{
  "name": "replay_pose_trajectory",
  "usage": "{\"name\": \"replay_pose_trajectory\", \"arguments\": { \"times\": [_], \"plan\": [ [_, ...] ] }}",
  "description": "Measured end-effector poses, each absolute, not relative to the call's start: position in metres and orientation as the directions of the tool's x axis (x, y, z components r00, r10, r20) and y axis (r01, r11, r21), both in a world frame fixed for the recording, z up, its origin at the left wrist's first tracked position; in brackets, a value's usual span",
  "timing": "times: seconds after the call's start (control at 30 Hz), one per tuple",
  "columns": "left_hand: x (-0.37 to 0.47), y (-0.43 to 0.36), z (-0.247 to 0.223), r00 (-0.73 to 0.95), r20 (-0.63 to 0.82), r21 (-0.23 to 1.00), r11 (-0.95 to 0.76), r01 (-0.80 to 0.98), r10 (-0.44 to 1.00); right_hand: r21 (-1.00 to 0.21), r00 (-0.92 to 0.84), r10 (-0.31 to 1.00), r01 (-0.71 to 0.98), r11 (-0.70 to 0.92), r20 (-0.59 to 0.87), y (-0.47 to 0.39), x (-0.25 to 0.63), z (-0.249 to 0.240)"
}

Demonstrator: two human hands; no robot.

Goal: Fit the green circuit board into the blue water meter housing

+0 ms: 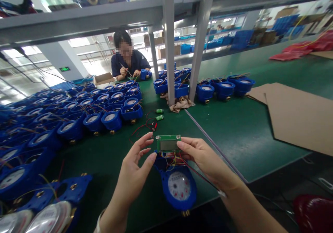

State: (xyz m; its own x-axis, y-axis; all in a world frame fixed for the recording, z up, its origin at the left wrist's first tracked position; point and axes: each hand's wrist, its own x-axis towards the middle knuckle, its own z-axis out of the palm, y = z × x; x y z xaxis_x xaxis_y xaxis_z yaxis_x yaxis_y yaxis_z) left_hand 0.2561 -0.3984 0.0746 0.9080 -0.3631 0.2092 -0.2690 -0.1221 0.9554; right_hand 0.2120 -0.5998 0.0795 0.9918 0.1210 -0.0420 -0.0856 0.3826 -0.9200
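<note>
Green workbench, blue water meters, cardboard sheet, factory shelving

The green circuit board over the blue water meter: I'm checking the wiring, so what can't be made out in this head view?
- Circuit board: its display looks blank and any print is too small; the right hand covers its right edge.
- Wires: their ends are hidden under the board and behind the fingers.
- Water meter: dial digits blurred; its top is hidden by the board.
- Left hand: whether its fingertips touch the board is unclear.
</note>
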Motion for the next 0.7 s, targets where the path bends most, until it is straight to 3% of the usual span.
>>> {"name": "replay_pose_trajectory", "arguments": {
  "times": [0.23, 0.53, 0.7],
  "plan": [
    [0.256, -0.410, 0.080, 0.912, 0.055, 0.993, 0.118, -0.008, -0.405, -0.933, 0.992, 0.117, -0.084, 0.350, -0.045, -0.600, 0.212, 0.079],
    [0.253, -0.412, 0.084, 0.928, -0.016, 0.988, 0.134, 0.071, -0.371, -0.937, 0.992, 0.126, -0.069, 0.343, -0.027, -0.599, 0.212, 0.083],
    [0.249, -0.418, 0.084, 0.912, -0.037, 0.987, 0.125, 0.097, -0.409, -0.969, 0.995, 0.086, 0.022, 0.246, 0.044, -0.603, 0.213, 0.083]
  ]
}}
